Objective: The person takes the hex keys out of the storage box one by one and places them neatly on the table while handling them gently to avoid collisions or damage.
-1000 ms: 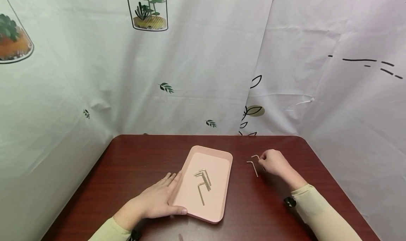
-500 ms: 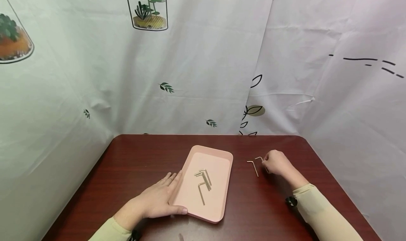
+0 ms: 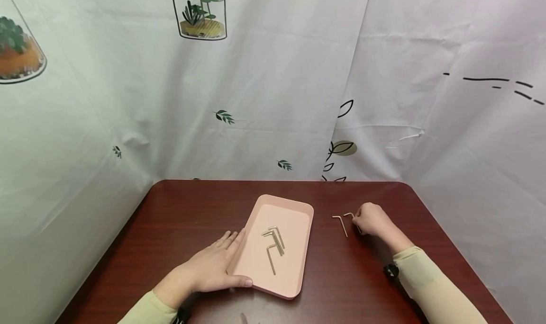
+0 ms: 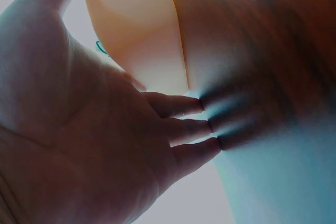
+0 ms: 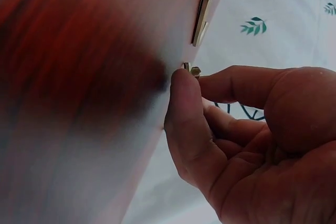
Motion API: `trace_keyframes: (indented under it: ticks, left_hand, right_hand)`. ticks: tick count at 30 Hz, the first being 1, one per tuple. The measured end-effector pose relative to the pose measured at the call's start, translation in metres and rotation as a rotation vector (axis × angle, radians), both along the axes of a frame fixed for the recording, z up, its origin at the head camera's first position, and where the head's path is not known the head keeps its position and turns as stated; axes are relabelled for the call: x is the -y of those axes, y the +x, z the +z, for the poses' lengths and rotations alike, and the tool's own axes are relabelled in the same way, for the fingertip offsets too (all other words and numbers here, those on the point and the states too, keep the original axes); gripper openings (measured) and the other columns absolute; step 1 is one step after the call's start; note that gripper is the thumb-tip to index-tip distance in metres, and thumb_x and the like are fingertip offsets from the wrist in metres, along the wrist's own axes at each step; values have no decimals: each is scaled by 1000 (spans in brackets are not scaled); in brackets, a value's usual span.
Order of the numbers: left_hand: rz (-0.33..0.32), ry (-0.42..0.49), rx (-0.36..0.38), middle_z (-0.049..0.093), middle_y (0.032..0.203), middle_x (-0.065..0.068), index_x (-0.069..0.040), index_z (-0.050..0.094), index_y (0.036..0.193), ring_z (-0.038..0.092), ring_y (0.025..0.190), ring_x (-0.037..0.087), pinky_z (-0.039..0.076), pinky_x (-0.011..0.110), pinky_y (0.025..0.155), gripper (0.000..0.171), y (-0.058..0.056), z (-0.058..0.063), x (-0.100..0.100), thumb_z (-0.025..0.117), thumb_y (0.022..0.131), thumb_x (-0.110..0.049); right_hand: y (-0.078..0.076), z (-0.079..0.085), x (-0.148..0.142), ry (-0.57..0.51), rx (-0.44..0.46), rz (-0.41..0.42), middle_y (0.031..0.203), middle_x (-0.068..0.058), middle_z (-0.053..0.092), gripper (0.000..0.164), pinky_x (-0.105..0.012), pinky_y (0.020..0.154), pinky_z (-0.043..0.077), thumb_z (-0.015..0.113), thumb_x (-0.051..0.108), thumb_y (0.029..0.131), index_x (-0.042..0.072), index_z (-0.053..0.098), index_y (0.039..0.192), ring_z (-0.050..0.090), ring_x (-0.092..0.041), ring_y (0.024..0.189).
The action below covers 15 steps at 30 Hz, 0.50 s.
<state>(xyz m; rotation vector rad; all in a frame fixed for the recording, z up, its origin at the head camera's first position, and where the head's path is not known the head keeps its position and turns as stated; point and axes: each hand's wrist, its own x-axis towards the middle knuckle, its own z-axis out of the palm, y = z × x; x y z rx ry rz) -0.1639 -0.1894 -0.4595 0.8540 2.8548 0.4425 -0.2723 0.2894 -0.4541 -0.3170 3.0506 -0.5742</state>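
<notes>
A pink tray (image 3: pixel 294 248) lies on the table in the head view, with several L-shaped hex keys (image 3: pixel 271 260) loosely piled inside it. Against the tray's left side rests my left hand (image 3: pixel 209 267), fingers straight and thumb along the near corner. My right hand (image 3: pixel 371 219), to the right of the tray, pinches another hex key (image 3: pixel 350 214) between thumb and index finger; its hexagonal end (image 5: pixel 196 71) shows in the right wrist view, while the fingers hide much of its long arm. Just left of that hand lies a loose hex key (image 3: pixel 342 225) on the table.
The dark red wooden table (image 3: pixel 200 205) has rounded far corners. White printed curtains (image 3: pixel 264 87) close off the back and both sides. A small blurred object (image 3: pixel 243 318) shows at the bottom edge of the head view.
My right hand has shifted slightly to the right, carrying the pinched hex key a little away from the loose one. The left hand and the tray have stayed in place.
</notes>
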Motion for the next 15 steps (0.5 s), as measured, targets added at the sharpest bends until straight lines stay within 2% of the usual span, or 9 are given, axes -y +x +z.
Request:
trace_keyframes:
  ticks: [9, 15]
  left_hand:
    - [5, 3, 5, 33, 177, 27, 6, 21, 175, 31, 162, 54, 34, 64, 129, 130, 0, 0, 0, 66, 93, -85]
    - [2, 4, 6, 33, 177, 28, 5, 21, 175, 31, 162, 54, 34, 64, 129, 130, 0, 0, 0, 66, 93, -85]
  right_hand:
    - [2, 3, 2, 32, 7, -10, 43, 9, 54, 44, -35, 65, 55, 66, 5, 92, 17, 59, 50, 62, -12, 46]
    - [2, 4, 3, 45, 45, -32, 44, 6, 56, 44, -34, 61, 54, 66, 5, 92, 15, 60, 50, 62, -14, 45]
